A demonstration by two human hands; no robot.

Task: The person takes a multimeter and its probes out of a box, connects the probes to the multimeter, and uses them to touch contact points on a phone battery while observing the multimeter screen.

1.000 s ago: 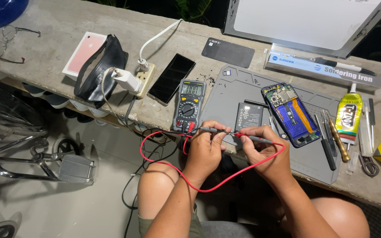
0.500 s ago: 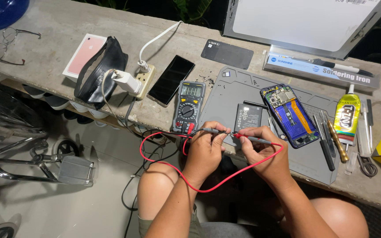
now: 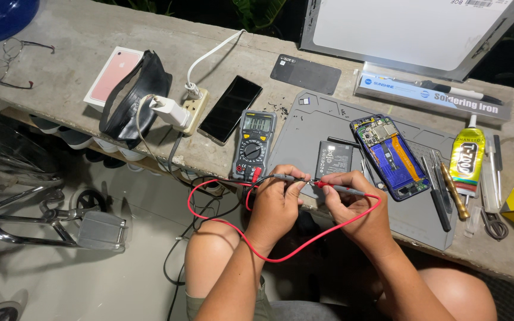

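At the near edge of the grey mat [image 3: 304,128], your left hand [image 3: 278,199] pinches the black probe [image 3: 281,177] and your right hand [image 3: 352,205] pinches the red probe [image 3: 340,188], tips meeting just below the black battery [image 3: 333,159], multimeter [image 3: 254,144] just left

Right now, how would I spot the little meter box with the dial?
Find the grey work mat on the concrete bench. Just off its left edge, above the left hand, lies the multimeter. Unlike the plain black phone beside it, it has a round dial, a small screen and yellow trim.
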